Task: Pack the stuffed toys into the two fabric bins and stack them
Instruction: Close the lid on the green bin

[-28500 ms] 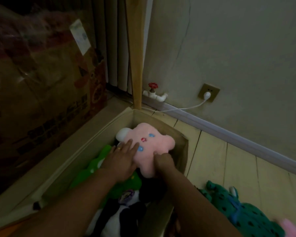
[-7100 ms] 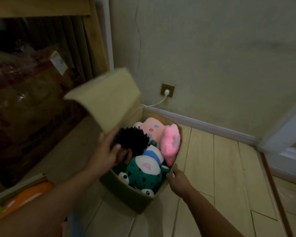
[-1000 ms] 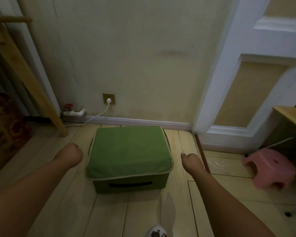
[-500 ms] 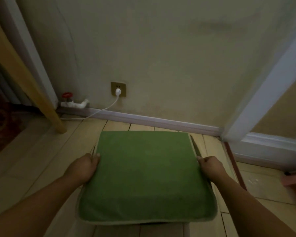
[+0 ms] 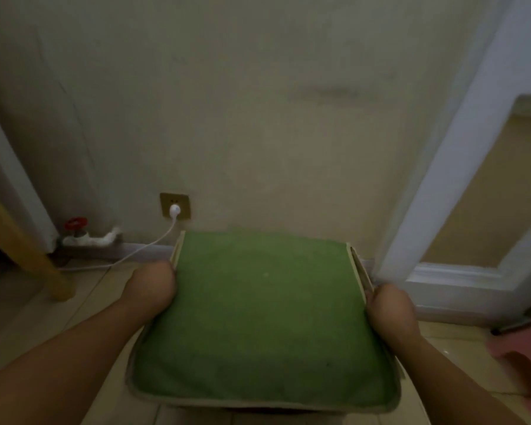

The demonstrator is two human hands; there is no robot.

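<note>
- The green fabric bin [image 5: 264, 317] fills the middle of the head view, lid closed, its cream piping running round the edge of the lid.
- The left hand [image 5: 151, 289] is on the bin's left side, up by the far corner, knuckles toward us and fingers curled in against the side, gripping it just under the lid.
- The right hand [image 5: 390, 308] does the same on the right side: the back of the hand shows, fingers tucked round the edge and out of sight beneath.
- So it's a two-handed hold, one hand clamped on each flank, both forearms reaching in from the bottom corners.
- The bin sits close to the camera and looks raised off the wooden floor [image 5: 28, 308], though whether its base touches anything below I cannot tell.
- The stuffed toys are not visible; the lid covers whatever is inside.
- Behind the bin is the pale wall [image 5: 258, 118], with a brass-coloured socket [image 5: 175, 205] low down and a white plug in it; its white cable [image 5: 141, 250] trails down and left along the skirting.
- Left of the socket is a small white pipe fitting with a red valve handle [image 5: 75, 223].
- A slanted wooden leg [image 5: 25, 250] stands at far left.
- At right are a white door frame [image 5: 451, 167] and, lower right, part of a pink stool [image 5: 521, 357], blurred.
</note>
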